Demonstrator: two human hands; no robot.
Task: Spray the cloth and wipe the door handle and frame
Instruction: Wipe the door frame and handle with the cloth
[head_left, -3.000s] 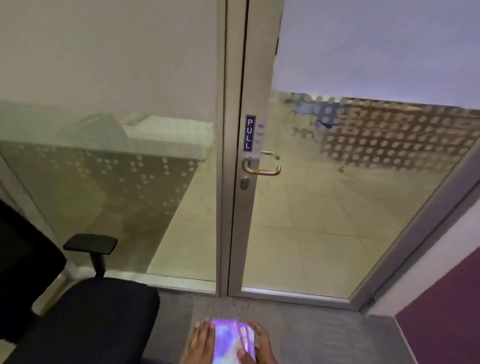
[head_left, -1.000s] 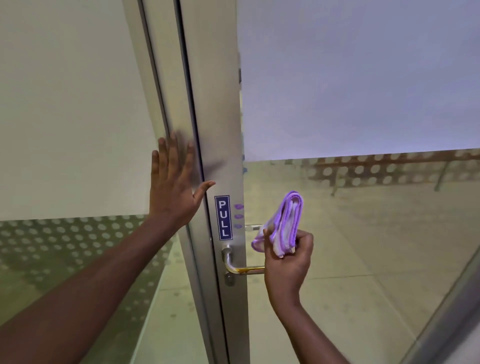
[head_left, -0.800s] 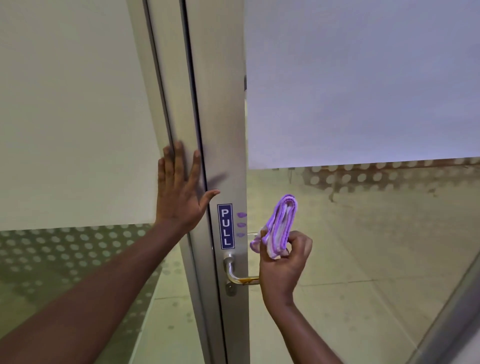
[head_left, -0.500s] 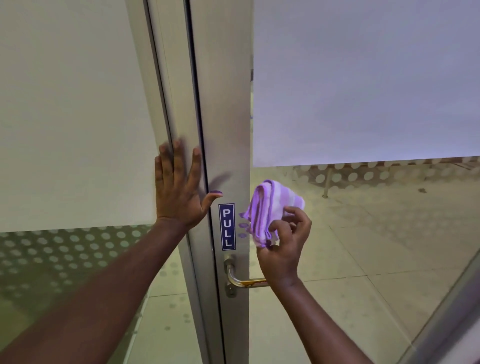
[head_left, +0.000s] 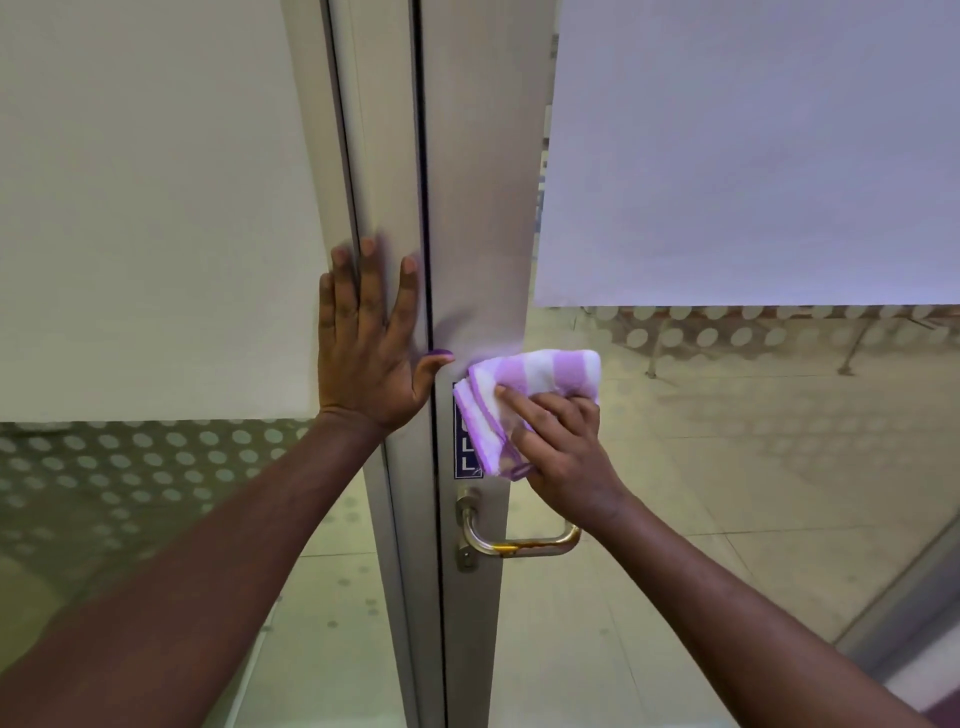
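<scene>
Your right hand (head_left: 563, 452) has the folded purple-striped cloth (head_left: 530, 395) pressed flat w/ its fingers vs the door frame (head_left: 483, 208), just above the lever handle (head_left: 511, 540). Left hand (head_left: 366, 353) is spread, braced on the frame. Cloth's soft, light, prob. bunches: keep palm on its middle.

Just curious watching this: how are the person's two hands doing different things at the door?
The left hand lies flat and open, fingers spread, against the frame; the right hand is curled around a folded purple-and-white cloth. The left hand holds nothing; the right hand presses the cloth on the door stile, covering part of the blue sign, above the handle. Both are bare and touch the door's metalwork.
</scene>
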